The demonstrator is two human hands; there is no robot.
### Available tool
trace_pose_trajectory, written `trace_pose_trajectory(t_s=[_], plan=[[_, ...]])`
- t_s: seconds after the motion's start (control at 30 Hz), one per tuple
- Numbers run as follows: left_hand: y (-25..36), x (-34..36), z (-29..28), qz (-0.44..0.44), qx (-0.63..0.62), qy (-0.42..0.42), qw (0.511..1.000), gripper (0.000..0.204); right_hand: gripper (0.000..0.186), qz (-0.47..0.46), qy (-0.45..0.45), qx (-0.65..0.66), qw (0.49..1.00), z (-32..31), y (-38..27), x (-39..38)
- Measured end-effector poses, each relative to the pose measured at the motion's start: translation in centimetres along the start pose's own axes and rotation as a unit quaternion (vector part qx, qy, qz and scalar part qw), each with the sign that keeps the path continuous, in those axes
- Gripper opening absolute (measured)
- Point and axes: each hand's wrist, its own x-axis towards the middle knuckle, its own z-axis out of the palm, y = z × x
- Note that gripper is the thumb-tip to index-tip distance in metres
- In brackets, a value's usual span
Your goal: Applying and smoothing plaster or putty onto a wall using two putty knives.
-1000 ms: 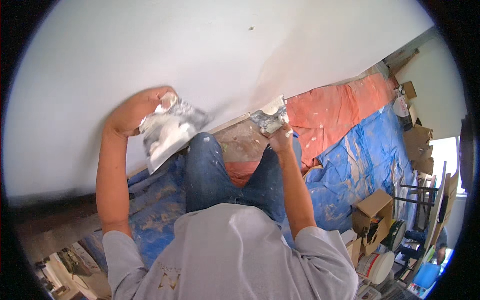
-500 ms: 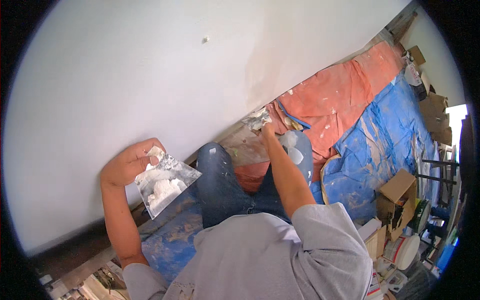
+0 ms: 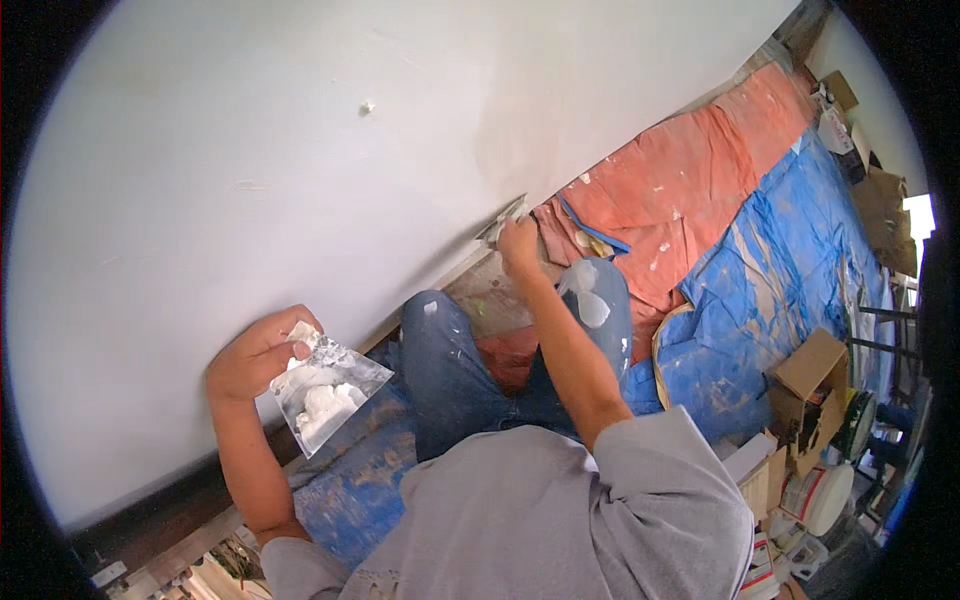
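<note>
My left hand (image 3: 250, 357) is closed on a flat square metal plate (image 3: 352, 372), thumb on top, beside the wall. A lump of white filler paste (image 3: 330, 405) sits on the plate, and its surface is smeared white. My right hand (image 3: 518, 244) is closed round a putty knife (image 3: 505, 217) whose blade is set against the foot of the white wall (image 3: 300, 170). The knife's handle is hidden in the fist. A faint beige patch marks the wall above the blade.
My paint-spotted knees (image 3: 445, 340) are bent close to the wall. Orange sheeting (image 3: 690, 160) and blue tarpaulin (image 3: 720, 370) cover the floor. An open cardboard box (image 3: 808, 375) and a white bucket (image 3: 826, 500) stand at the right. A small nub (image 3: 367, 107) sticks out of the wall.
My right hand has moved slightly left and up, and the knife has turned from flat, face showing, to edge-on against the wall. The plate in my left hand sits slightly lower in view.
</note>
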Motion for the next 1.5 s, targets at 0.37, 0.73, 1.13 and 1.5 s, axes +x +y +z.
trace_pose_trajectory(t_s=[0.37, 0.73, 1.13, 1.5], plan=[[1.0, 1.8, -0.2, 0.033, -0.024, -0.034, 0.999, 0.015, 0.029, 0.398, -0.008, 0.517, 0.758, -8.5, 1.2, 1.1], [0.2, 1.2, -0.2, 0.048, 0.010, -0.035, 0.998, 0.014, 0.031, 0.402, -0.035, 0.541, 0.738, -11.8, -3.2, 3.0], [-0.6, -0.5, -0.5, 0.039, 0.016, -0.005, 0.999, 0.017, 0.028, 0.334, -0.112, 0.556, 0.753, -4.2, 2.8, -1.7], [-0.4, 0.9, -0.3, 0.054, 0.010, -0.031, 0.998, 0.015, 0.036, 0.404, -0.028, 0.499, 0.766, -10.6, -4.1, 3.5]])
